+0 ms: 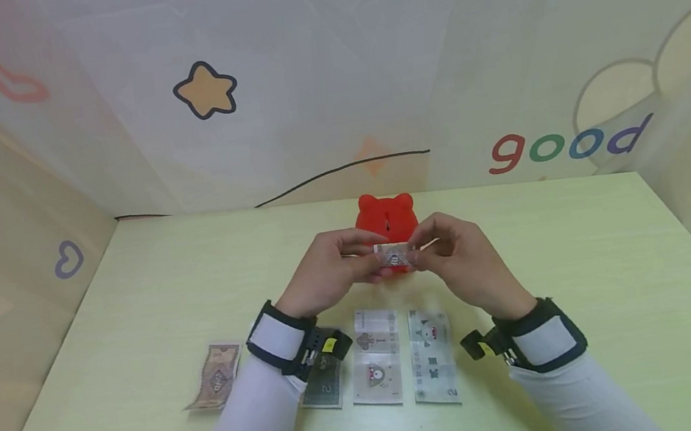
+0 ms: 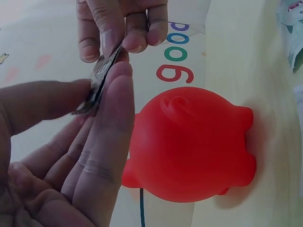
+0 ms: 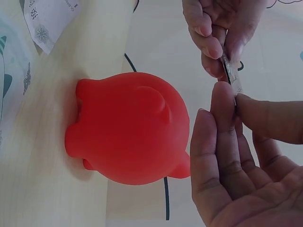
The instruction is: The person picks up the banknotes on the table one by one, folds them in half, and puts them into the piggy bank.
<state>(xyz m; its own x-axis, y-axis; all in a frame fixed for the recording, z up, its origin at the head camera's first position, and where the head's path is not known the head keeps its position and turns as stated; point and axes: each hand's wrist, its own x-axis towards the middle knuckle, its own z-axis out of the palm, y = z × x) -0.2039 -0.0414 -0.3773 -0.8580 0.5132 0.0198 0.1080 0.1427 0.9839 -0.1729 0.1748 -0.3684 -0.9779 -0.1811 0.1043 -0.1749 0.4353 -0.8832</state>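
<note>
Folded banknote [image 1: 395, 255] — held up just before the red piggy bank [image 1: 379, 216]; likely light, springy at its folds, best taken by the ends. Left hand [image 1: 331, 266]: pinches one end. Right hand [image 1: 464, 257]: pinches the other. Table [image 1: 630, 277]: brown note [image 1: 217, 376], dark note [image 1: 325, 386] — partly behind left wrist strap [image 1: 278, 336] — pink note [image 1: 375, 360], green note [image 1: 433, 360].

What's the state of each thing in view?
Small rectangular paper banknote: folded, pinched at both ends
Left hand: pinching one end
Right hand: pinching the other
Red pig-shaped bank: upright
Brown paper banknote: unfolded, creased
Dark paper banknote: lying, partly hidden
Pinkish-white paper banknote: unfolded, creased
Pale green paper banknote: unfolded, lying flat
</note>
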